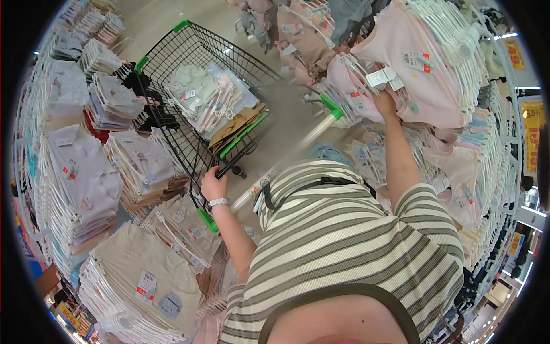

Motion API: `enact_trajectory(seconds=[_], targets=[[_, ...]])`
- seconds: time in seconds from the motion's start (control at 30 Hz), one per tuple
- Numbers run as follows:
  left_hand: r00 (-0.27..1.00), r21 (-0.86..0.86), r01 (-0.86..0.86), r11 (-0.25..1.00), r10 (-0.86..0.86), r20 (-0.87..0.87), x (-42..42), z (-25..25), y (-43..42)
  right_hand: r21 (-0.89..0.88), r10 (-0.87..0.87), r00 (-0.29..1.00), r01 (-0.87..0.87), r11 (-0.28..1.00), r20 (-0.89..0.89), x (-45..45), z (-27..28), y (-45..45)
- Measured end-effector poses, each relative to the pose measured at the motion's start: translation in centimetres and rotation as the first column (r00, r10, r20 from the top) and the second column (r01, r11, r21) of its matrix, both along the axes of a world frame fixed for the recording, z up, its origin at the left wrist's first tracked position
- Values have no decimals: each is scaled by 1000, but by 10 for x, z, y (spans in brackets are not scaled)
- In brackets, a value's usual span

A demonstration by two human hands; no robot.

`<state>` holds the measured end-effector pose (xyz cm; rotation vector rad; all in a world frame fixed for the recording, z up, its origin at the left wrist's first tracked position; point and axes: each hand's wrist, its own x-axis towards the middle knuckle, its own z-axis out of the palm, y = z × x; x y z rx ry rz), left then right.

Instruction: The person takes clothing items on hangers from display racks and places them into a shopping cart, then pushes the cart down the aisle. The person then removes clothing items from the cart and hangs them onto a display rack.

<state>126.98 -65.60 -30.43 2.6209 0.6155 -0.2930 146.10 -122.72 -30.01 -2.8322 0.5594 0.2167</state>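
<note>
Pink garments [429, 83] hang right of the cart [245, 136]; presumably light, soft, best held by their hangers [467, 46]. Right hand [385, 104] reaches the white tags [376, 78], finger closure unclear; left hand [214, 184] curls on the cart

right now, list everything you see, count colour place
Wire shopping cart: one, black and green, upper middle
Soft garment: at least one, pale green, inside cart
Flat papery piece: count unclear, brown, inside cart
Cloth garments on white hangers: many, beige, white, pink, both sides
Rectangular signs: several, yellow, right edge
Small tags: many, mostly white, among garments
Striped shirt: one, cream and olive, lower middle
Wristband: one, white, left wrist
Left hand: one, bare, on cart
Right hand: one, bare, at tags
</note>
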Motion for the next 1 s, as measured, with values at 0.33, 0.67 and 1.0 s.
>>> enact_trajectory(seconds=[0.33,0.67,1.0], targets=[[999,2,12,1000,-12,39,-2,-4,2,10,159,977,-162,987,142,-13,-6,3],[999,4,21,1000,-22,45,-1,-1,1,-74,112,981,-101,992,157,-14,-7,1],[999,-12,15,1000,-14,44,-1,-5,2,-271,127,986,-95,958,104,-17,-1,-15]])
